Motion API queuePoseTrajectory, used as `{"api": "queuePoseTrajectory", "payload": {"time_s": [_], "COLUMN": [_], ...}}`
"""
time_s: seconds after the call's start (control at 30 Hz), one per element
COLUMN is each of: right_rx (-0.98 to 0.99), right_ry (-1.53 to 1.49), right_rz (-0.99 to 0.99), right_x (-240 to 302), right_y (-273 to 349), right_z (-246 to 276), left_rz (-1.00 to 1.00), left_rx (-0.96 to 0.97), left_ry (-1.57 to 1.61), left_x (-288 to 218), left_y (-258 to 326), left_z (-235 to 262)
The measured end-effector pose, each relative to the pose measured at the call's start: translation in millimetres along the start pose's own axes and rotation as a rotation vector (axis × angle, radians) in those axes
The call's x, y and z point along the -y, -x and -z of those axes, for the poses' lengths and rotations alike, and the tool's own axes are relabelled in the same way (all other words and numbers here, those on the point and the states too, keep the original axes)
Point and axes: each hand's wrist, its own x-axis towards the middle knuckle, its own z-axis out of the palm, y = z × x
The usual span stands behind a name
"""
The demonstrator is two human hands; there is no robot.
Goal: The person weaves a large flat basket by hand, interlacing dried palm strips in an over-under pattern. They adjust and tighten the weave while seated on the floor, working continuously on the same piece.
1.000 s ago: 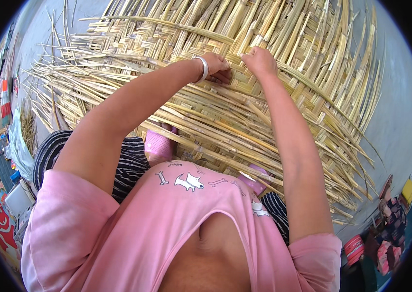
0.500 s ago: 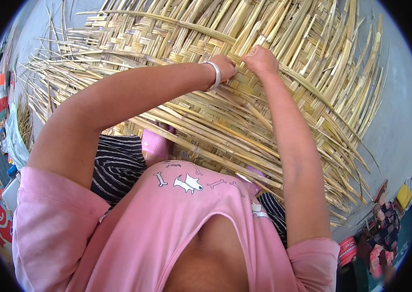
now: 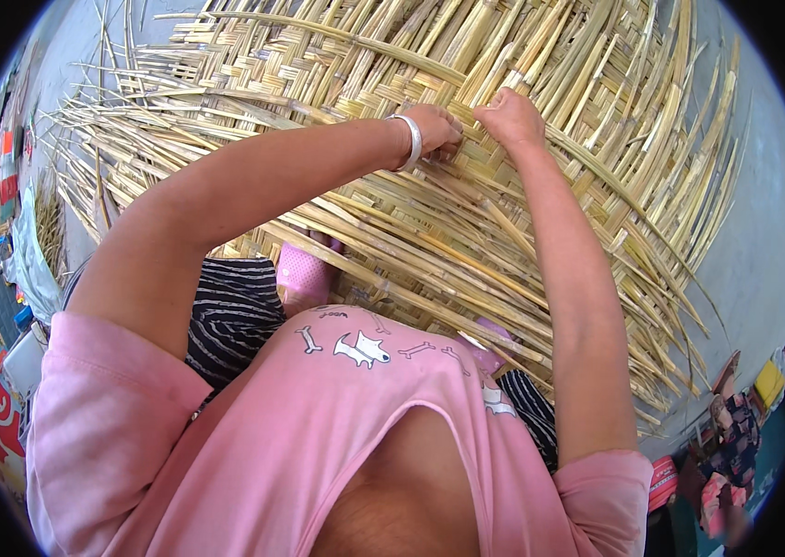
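Beneath both hands spreads a large, partly woven mat [image 3: 379, 97] of flat yellowish cane strips, laid in a herringbone pattern. My left hand [image 3: 434, 133], with a white bangle at its wrist, is closed at the middle of the mat with its fingers curled down onto the weave. What those fingers grip is hidden. Just to the right, my right hand [image 3: 513, 119] makes a fist with its thumb side toward the left hand, closed on a cane strip that is mostly hidden. One long cane strip [image 3: 346, 37] crosses the weave beyond the hands.
Loose strip ends [image 3: 467, 260] fan out between the hands and my body. My feet in pink shoes [image 3: 304, 274] rest on the mat's near part. Grey floor [image 3: 764, 213] borders it. A pale plastic bag [image 3: 32, 255] lies at left; cloth items [image 3: 736, 436] are piled at right.
The gap between my hands has widened slightly, with the right hand shifting a little right and nearer. The whole view has shifted slightly too.
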Motion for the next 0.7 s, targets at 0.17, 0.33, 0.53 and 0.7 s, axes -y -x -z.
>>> {"api": "queuePoseTrajectory", "payload": {"time_s": [0.17, 0.33, 0.53, 0.7], "right_rx": [-0.005, -0.013, -0.189, -0.212], "right_ry": [0.026, 0.009, -0.108, -0.149], "right_rz": [-0.01, -0.025, 0.131, 0.127], "right_x": [6.8, 6.4, -16.1, -15.9], "right_y": [-0.9, -1.0, -1.8, 1.0], "right_z": [1.4, 4.6, -14.0, -17.2], "left_rz": [-0.012, -0.143, -0.522, -0.644], "left_rx": [-0.008, -0.062, -0.254, -0.47], "left_ry": [-0.037, -0.25, -0.741, -0.898], "left_x": [-1.4, -2.1, -17.3, -68.5], "left_y": [5.7, 13.0, -5.9, -30.2], "left_z": [-0.6, -7.5, -8.4, -14.6]}}
